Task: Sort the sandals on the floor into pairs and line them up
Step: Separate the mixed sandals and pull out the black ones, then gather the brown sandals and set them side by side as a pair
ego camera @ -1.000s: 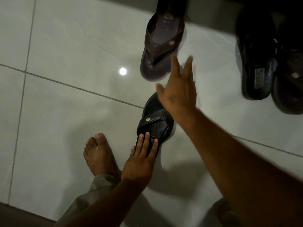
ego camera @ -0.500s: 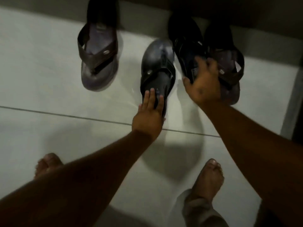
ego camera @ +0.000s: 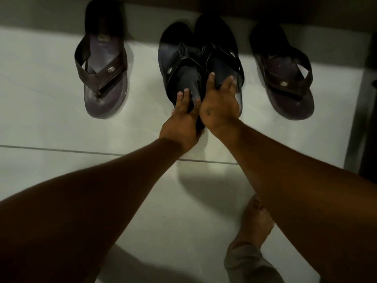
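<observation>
At the upper left of the frame a brown sandal (ego camera: 102, 78) lies alone on the white tiled floor (ego camera: 51, 123), toe toward the camera, well apart from the others. In the upper middle, two black sandals now sit pressed side by side. Half a second ago the left black sandal (ego camera: 179, 66) stood clear of its mate, which lay against the other brown one; now the pair has been brought together and the brown one left on its own. The left hand (ego camera: 181, 123) rests on the toe end of the left black sandal, fingers laid flat and close together along it, a pressing grip, not a closed one. Just beside it the right hand (ego camera: 220, 107) covers the toe of the right black sandal (ego camera: 220, 50), thumb and fingers spread over the strap area; whether they curl under the edge cannot be told. At the upper right the second brown sandal (ego camera: 283, 78) lies free, slightly angled, near the dark wall edge. A bare foot (ego camera: 255, 223) shows at the lower right.

In my judgement the black pair is matched and nearly lined up. The brown pair is split, one on each side, so one of them probably needs carrying across to join its mate.
</observation>
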